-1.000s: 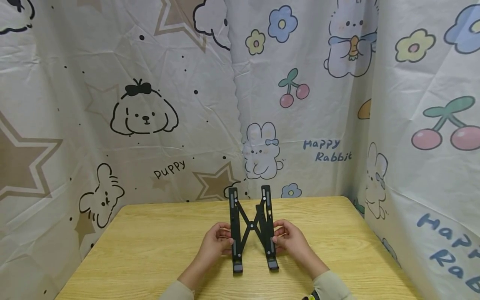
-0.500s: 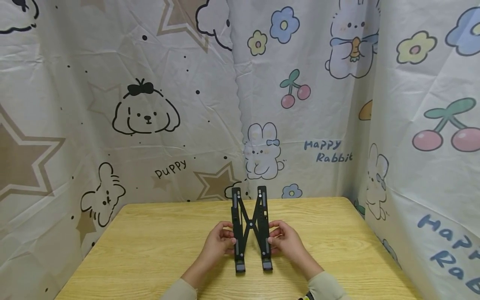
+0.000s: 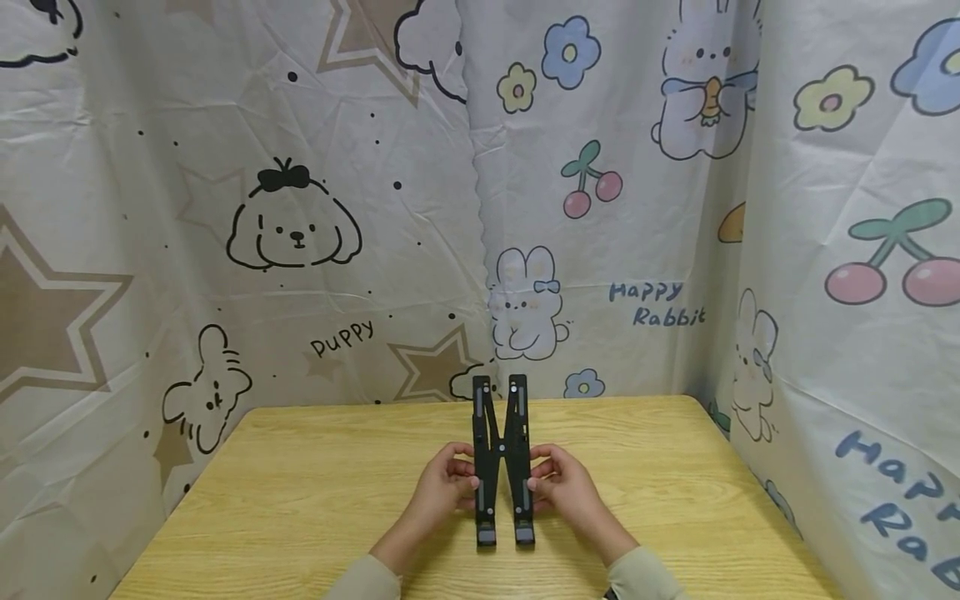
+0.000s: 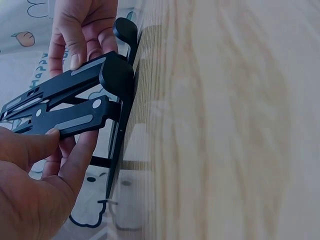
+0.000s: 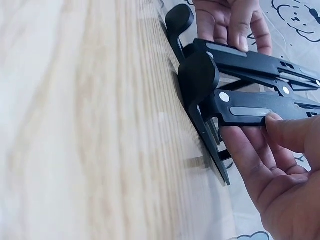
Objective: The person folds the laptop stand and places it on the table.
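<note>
A black folding laptop stand stands on the wooden table, its two side arms drawn close together and joined by crossed bars with a pivot in the middle. Grey pads line the tops of the arms, and hooked lips sit at the near ends. My left hand grips the left arm, thumb on top and fingers beneath, as the left wrist view shows at the stand. On the other side my right hand holds the right arm the same way; its thumb presses the edge of the stand in the right wrist view.
The light wooden table spreads out on both sides of the stand. Behind it and to the right hang curtains printed with puppies, rabbits, stars and cherries, close to the table's edges.
Both hands have moved inward, bringing the stand's two arms nearer each other. The crossed bars have folded from a wide X to a narrow one.
</note>
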Available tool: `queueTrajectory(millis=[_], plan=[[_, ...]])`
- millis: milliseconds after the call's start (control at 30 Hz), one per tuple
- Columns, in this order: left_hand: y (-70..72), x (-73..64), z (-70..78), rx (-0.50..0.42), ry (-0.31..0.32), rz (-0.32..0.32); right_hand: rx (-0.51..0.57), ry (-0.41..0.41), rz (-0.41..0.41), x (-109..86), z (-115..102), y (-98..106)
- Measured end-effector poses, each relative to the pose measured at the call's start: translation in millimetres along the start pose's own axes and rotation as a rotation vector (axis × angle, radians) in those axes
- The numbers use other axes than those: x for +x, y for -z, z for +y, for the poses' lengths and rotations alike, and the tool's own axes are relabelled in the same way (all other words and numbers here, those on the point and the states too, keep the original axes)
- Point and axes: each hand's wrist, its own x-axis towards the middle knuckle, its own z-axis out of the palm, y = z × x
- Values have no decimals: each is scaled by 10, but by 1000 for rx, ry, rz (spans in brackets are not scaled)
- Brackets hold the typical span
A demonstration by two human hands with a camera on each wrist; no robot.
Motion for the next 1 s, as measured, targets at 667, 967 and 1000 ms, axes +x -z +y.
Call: queueTrajectory(millis=[667, 967, 1000], plan=[[-158, 31, 2, -22, -2, -10, -26, 3, 6, 0, 10, -97], [-160, 64, 5, -18, 3, -9, -14, 1, 6, 9, 11, -112], [-163, 68, 5, -17, 8, -6, -12, 2, 2, 11, 14, -112]])
